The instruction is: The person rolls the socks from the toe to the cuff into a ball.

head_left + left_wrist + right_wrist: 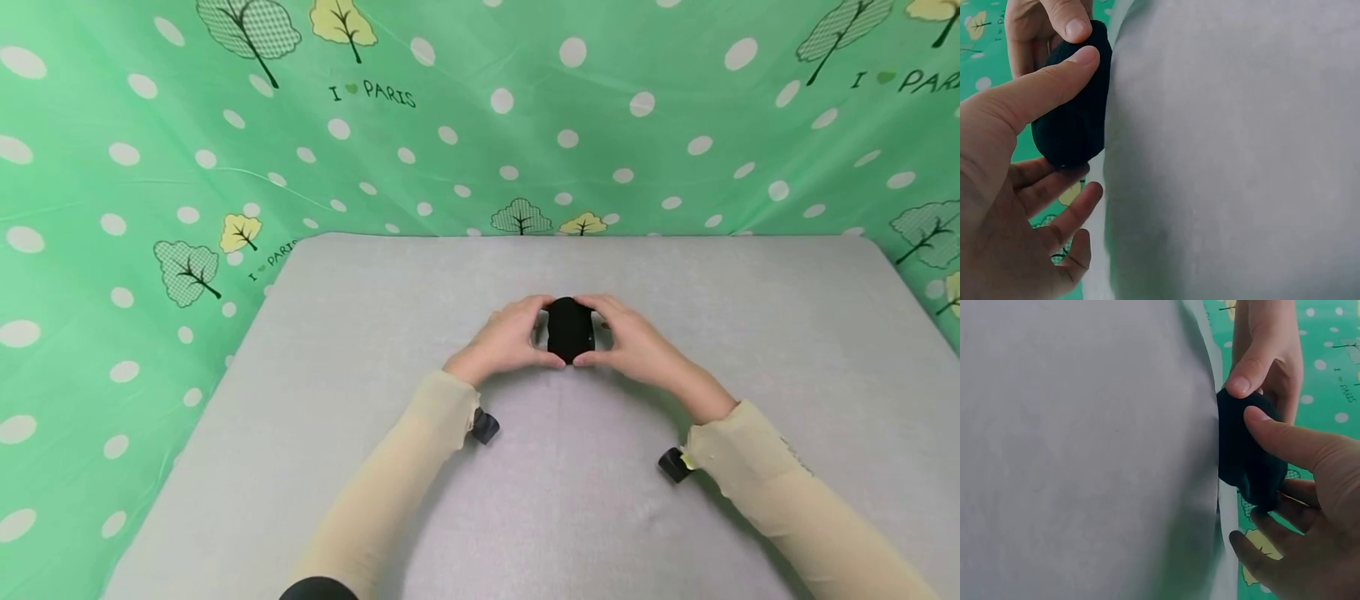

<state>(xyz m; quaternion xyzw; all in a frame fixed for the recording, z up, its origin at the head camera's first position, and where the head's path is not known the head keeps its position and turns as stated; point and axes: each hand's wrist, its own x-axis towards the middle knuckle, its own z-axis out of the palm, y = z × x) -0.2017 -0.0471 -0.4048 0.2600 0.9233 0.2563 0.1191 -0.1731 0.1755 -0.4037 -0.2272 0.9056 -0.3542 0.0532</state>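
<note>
A black, rounded bundle (571,331) that looks like soft cloth sits at the grey table's centre, toward the far side. My left hand (513,337) grips its left end between thumb and fingers. From the other side, my right hand (637,343) holds the right end in the same way. Both thumbs lie along the near face, their tips close together. In the left wrist view the bundle (1075,112) shows a smooth, bulging end, with the ring and little fingers off it. A fold or crease marks the bundle (1250,450) in the right wrist view.
The grey cloth-covered table (315,308) spreads around both arms. Behind and to the left hangs a green curtain (450,100) with white dots and printed trees. Small black cameras (485,427) sit at both wrists. A black round thing (318,589) shows at the bottom edge.
</note>
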